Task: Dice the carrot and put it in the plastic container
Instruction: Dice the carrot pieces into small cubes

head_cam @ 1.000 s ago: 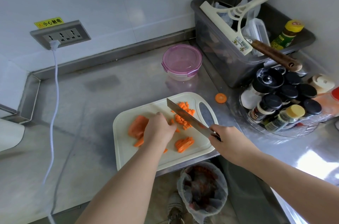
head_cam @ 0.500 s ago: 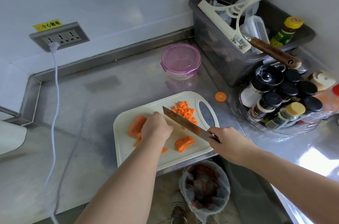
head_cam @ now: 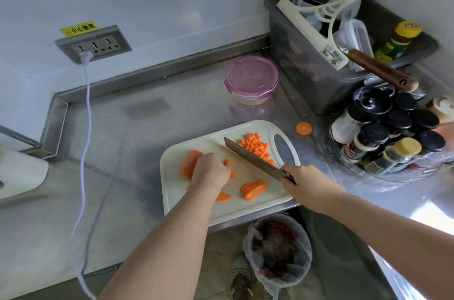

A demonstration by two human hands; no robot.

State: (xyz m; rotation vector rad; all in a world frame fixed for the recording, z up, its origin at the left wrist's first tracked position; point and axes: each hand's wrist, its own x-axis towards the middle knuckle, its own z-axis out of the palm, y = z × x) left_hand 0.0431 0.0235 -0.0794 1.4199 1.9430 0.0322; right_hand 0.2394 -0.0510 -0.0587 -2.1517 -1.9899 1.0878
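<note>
- Left hand (head_cam: 210, 172): knuckles up, fingers curled tight together and bearing down on the carrot (head_cam: 188, 164). Fingertips are hidden under the hand, so the exact grip can't be told. A flat orange slab sticks out on the side away from the knife. Small orange bits (head_cam: 228, 167) peek out just past the knuckles.
- Right hand (head_cam: 307, 182): fingers wrapped round the handle of the knife (head_cam: 253, 158), closed fully. The blade runs away from these fingers toward the left knuckles, with its tip just beyond them. Can't tell if the edge touches the board.
- Diced carrot (head_cam: 256, 146): a heap of small cubes on the far side of the blade from the left fingers, against the steel.
- Carrot strips (head_cam: 253, 189): a fanned stack between the two hands, nearer than the blade and touching neither hand.
- All of this sits on the white cutting board (head_cam: 177, 196).
- One round carrot slice (head_cam: 304, 128) lies off the board on the counter (head_cam: 147, 128), beyond the right-hand fingers.
- Plastic container (head_cam: 250, 78): clear bowl with its purple clip lid on, well beyond both sets of fingers and past the knife tip.
- Writing: the yellow sticker (head_cam: 79, 28) above the wall socket (head_cam: 93, 44) reads "小心触电". This is well off to the left of the left fingers.
- A yellow-capped bottle (head_cam: 395, 43) stands in the grey bin (head_cam: 307, 66). Its green label is too small to read, as is the squeegee's (head_cam: 317, 27) barcode tag.
</note>
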